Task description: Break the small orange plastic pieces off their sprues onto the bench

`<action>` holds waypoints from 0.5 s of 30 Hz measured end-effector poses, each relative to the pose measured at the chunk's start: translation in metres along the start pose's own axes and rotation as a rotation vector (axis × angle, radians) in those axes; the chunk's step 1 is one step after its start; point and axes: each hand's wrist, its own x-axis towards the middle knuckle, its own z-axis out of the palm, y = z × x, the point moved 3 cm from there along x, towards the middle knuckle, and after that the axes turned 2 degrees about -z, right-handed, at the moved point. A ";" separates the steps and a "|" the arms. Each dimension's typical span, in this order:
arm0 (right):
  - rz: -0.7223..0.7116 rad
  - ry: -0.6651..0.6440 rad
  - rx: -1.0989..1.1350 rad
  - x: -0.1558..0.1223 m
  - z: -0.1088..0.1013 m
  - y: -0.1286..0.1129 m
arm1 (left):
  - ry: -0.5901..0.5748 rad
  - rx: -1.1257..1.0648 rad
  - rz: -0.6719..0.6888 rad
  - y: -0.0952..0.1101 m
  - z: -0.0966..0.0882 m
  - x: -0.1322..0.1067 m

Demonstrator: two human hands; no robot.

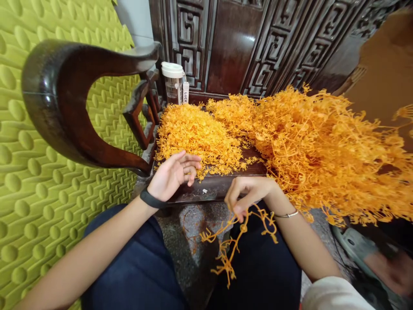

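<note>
My right hand [248, 196] is closed in a pinch on a branched orange plastic sprig [237, 239], which dangles over my lap below the bench edge. My left hand [176, 172], with a dark band on the wrist, is open, palm up and fingers loosely curled, at the near edge of a heap of small orange pieces [196, 133]. Nothing shows in it. To the right lies a much larger tangled pile of orange sprigs [319, 150], spilling past the bench edge beside my right forearm.
The dark wooden bench [213, 187] has a curved armrest [61, 103] on the left and a carved back [234, 47]. A clear cup with a white lid [172, 82] stands at the rear. Green textured padding [19, 193] covers the left side. A slippered foot [364, 254] shows lower right.
</note>
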 end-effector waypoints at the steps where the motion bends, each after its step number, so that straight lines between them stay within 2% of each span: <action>1: 0.056 -0.038 -0.044 0.004 0.002 0.002 | -0.025 0.013 -0.006 -0.001 0.001 -0.001; 5: 0.115 -0.029 -0.207 0.019 0.003 0.017 | -0.121 0.140 0.010 -0.004 0.005 -0.005; 9: 0.118 0.014 -0.253 0.024 0.004 0.024 | -0.188 0.457 0.094 -0.003 0.013 -0.014; 12: -0.023 0.005 -0.246 0.021 0.022 -0.008 | -0.289 0.813 0.272 0.013 0.036 -0.034; 13: -0.120 0.008 -0.250 0.018 0.032 -0.026 | -0.338 0.873 0.367 0.022 0.048 -0.045; 15: -0.364 0.112 -0.300 0.008 0.052 -0.070 | -0.400 0.929 0.487 0.039 0.071 -0.072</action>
